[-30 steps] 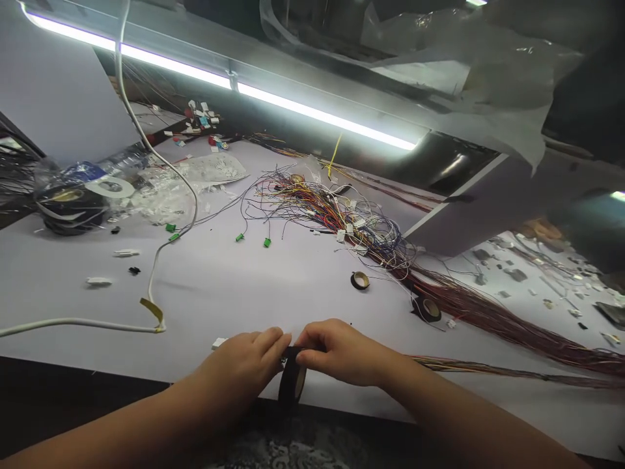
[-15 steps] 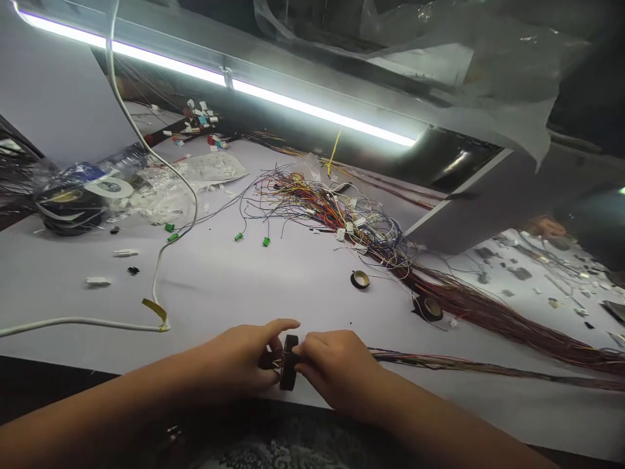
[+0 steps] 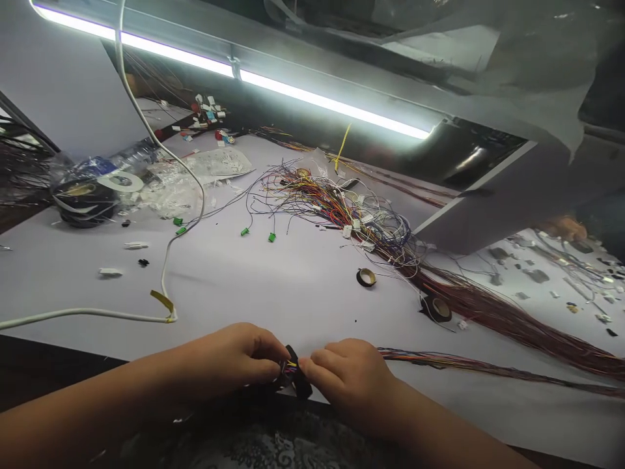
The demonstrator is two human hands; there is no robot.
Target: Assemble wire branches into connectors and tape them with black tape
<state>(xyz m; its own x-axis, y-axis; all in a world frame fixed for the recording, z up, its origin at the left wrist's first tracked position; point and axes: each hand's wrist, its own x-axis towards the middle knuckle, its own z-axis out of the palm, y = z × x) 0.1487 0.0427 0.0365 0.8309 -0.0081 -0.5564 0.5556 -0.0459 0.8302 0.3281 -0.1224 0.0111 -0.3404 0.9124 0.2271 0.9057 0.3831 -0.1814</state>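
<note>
My left hand [image 3: 247, 357] is closed, thumb and fingers pinching the end of a wire bundle [image 3: 439, 362] near the table's front edge. Facing it, my right hand [image 3: 349, 374] is closed around the same bundle, which runs out behind it to the right. A few coloured wires show in the small gap between the hands. There too is a roll of black tape [image 3: 303, 385], tilted against the wires and close to the right fingertips. The fingers partly cover the roll, so its contact with them is hard to see.
A large wire harness [image 3: 336, 208] lies across the back and right. Two tape rolls, one black-edged [image 3: 366, 277] and one black [image 3: 437, 308], sit beside it. A white cable [image 3: 97, 313] crosses the left, near green connectors [image 3: 272, 237] and bagged coils [image 3: 85, 198]. A lamp [image 3: 332, 101] hangs above.
My left index finger, raised and apart before, has come down into a pinch on the wires. The tape roll has gone from upright to tilted. The view has shifted slightly.
</note>
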